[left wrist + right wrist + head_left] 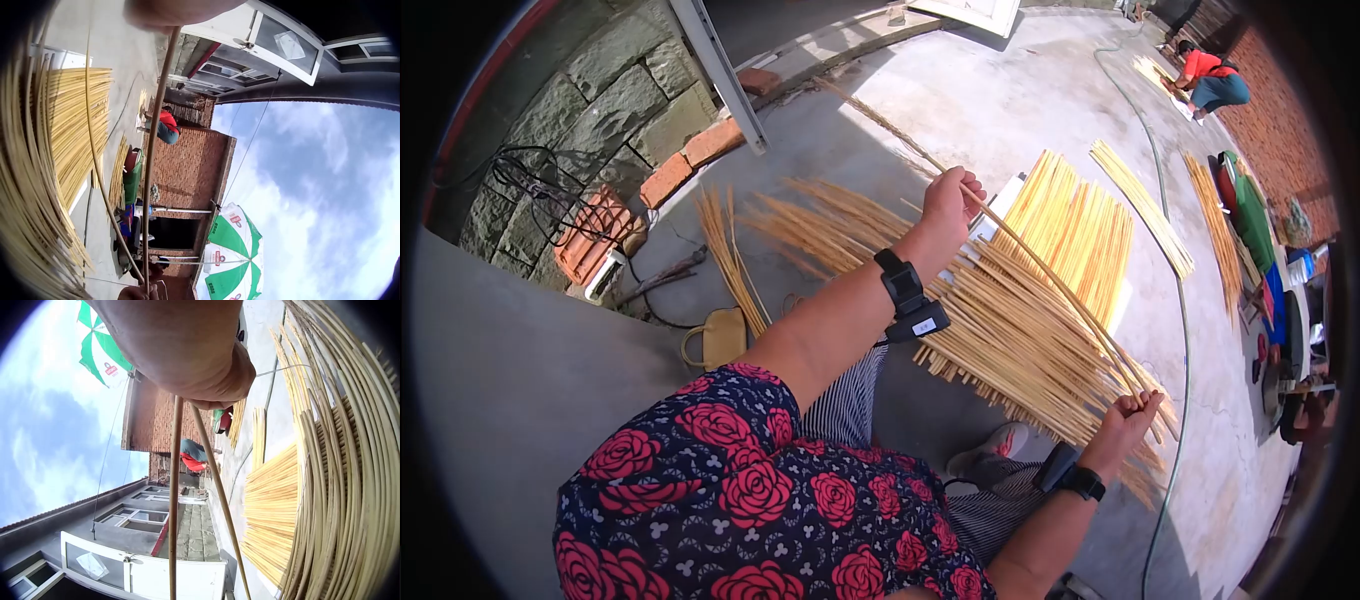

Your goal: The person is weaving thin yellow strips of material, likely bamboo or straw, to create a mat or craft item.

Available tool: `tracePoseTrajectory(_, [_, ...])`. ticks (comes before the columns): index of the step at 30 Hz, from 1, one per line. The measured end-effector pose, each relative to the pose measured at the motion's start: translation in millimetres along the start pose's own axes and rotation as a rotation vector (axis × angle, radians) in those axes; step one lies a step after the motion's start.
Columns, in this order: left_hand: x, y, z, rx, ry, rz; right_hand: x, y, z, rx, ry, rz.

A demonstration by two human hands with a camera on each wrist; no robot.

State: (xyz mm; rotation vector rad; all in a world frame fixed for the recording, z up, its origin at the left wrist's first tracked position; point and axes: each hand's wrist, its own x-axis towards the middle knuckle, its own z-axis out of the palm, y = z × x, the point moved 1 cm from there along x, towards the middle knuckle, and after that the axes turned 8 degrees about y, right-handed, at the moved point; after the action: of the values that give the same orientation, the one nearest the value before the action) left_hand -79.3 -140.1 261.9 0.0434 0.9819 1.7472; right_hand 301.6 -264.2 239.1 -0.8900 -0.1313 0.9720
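A long thin reed stalk (154, 150) stretches diagonally between my two hands. My left hand (950, 208) pinches it at the upper part, and its far end reaches beyond that hand toward the doorway. Lower right, my right hand (1128, 422) pinches the stalk's other end between thumb and fingers. A second stalk (219, 481) also runs out from the right hand, spreading away from the first. Below both hands lies a broad heap of tan stalks (1020, 340). Paler yellow stalks (1075, 220) lie side by side just beyond it.
Smaller stalk bundles lie left (725, 260) and right (1140, 205). A green hose (1183, 340) crosses the concrete. A yellow handbag (722, 337) sits by my left side, near tangled black cable (540, 190). A person in red (1212, 75) bends over stalks far off.
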Motion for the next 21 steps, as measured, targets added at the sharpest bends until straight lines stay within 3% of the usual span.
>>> tracePoseTrajectory(4, [1.4,-0.7,-2.4,0.077,-0.012,-0.009,-2.9,-1.6,9.7,0.063,0.061,0.004])
tracePoseTrajectory(8, [-5.9,-4.0,1.5,0.297,0.182,0.009,-2.5,-3.6,8.3,0.104,0.068,0.015])
tracePoseTrajectory(11, [1.7,-10.1,-0.8,0.244,0.194,-0.073,0.2,-5.3,7.7,0.123,0.057,0.031])
tracePoseTrajectory(14, [6.4,-11.8,2.5,0.033,-0.134,-0.018,7.0,-6.8,2.5,0.13,0.023,0.067])
tracePoseTrajectory(18, [6.5,-8.9,4.9,-0.048,-0.171,-0.097,12.0,-6.6,-2.8,0.127,-0.011,0.121])
tracePoseTrajectory(21, [10.0,-6.4,2.1,-0.02,-0.487,-0.105,15.9,-7.2,-10.2,0.133,-0.025,0.179])
